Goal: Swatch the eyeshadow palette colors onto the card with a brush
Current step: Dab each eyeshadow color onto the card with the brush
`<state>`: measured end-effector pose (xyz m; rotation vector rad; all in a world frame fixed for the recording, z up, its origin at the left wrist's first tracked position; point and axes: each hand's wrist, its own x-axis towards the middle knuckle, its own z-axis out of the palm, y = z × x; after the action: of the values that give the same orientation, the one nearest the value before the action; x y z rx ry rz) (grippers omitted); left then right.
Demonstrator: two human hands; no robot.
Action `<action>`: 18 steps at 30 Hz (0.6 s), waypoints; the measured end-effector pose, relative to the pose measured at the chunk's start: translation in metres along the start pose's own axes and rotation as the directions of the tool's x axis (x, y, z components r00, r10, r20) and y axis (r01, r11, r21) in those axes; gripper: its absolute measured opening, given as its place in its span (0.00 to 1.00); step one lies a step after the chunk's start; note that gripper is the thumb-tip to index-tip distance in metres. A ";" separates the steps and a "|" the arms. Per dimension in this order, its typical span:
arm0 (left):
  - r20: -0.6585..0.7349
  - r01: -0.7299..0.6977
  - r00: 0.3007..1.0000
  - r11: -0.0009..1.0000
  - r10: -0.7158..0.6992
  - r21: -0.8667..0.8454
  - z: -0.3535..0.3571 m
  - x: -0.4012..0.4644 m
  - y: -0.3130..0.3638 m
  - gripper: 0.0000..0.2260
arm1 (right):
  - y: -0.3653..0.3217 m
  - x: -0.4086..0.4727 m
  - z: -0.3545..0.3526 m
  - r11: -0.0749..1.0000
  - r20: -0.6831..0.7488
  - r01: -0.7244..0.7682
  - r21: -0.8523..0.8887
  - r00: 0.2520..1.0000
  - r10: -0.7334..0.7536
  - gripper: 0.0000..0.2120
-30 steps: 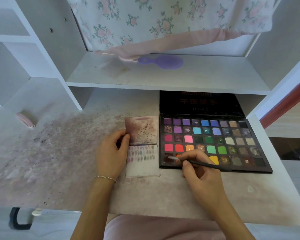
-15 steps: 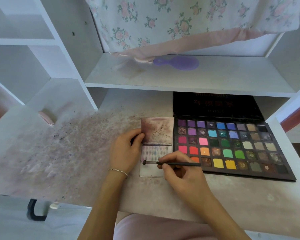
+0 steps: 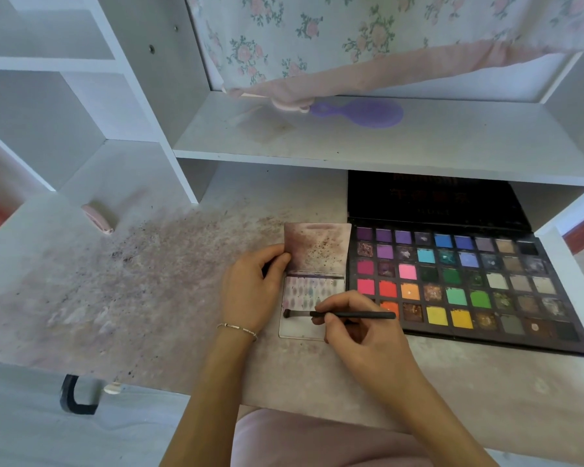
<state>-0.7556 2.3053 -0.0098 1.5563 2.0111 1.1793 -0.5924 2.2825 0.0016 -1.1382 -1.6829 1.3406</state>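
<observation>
The small white card with rows of pale colour dabs (image 3: 312, 306) lies flat on the dusty pink-stained desk top (image 3: 155, 284), touching the left edge of the big black eyeshadow palette with many bright colour squares (image 3: 466, 284). The thin black brush (image 3: 338, 314) lies across the card, its dark tip down near the card's left side, just under the last row of dabs.

The right hand (image 3: 361, 332) pinches the brush handle between thumb and fingers. The left hand (image 3: 250, 291) has its fingers curled round the card's left edge and holds it steady.

The step looks like painting a new dab on the card. Next the brush likely needs a short stroke, then a lift and a trip right to a fresh colour square.

A second ago the brush tip was in a near-left square of the palette. Now it has come left onto the card. The left hand has stayed on the card.

Farther away, a purple plastic hairbrush (image 3: 361, 112) rests on the white shelf (image 3: 452, 143), under a flowery cloth (image 3: 351, 38).
</observation>
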 end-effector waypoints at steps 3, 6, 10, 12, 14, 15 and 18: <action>0.000 0.001 1.000 1.000 -0.001 -0.008 0.000 0.000 0.000 0.08 | 0.001 0.000 0.000 1.000 0.003 -0.007 0.000 1.000 0.007 0.11; 0.002 0.009 1.000 0.999 -0.009 -0.031 0.000 0.000 0.001 0.11 | 0.002 -0.001 0.000 1.000 0.007 -0.014 0.006 1.000 0.014 0.12; -0.012 -0.014 1.000 0.999 0.013 -0.033 0.000 0.000 0.000 0.09 | 0.003 0.000 0.001 1.000 -0.002 -0.012 -0.003 1.000 0.012 0.13; -0.021 -0.017 1.000 0.999 0.017 -0.029 0.001 0.000 -0.001 0.08 | 0.003 0.000 0.001 1.000 -0.001 -0.015 -0.005 1.000 0.015 0.12; -0.025 -0.015 1.000 1.000 0.014 -0.021 0.001 0.000 -0.002 0.07 | 0.003 0.000 0.001 1.000 0.007 -0.015 -0.002 1.000 0.015 0.12; -0.025 -0.015 1.000 1.000 0.015 -0.018 0.001 0.000 -0.002 0.07 | 0.002 -0.001 0.000 1.000 0.010 -0.012 -0.004 1.000 0.012 0.12; -0.014 -0.017 1.000 1.000 0.017 -0.005 0.001 0.001 -0.002 0.07 | 0.001 0.000 0.000 1.000 0.004 0.000 -0.008 1.000 0.000 0.11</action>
<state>-0.7562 2.3064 -0.0115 1.5699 2.0062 1.2034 -0.5924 2.2820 0.0003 -1.1403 -1.6929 1.3383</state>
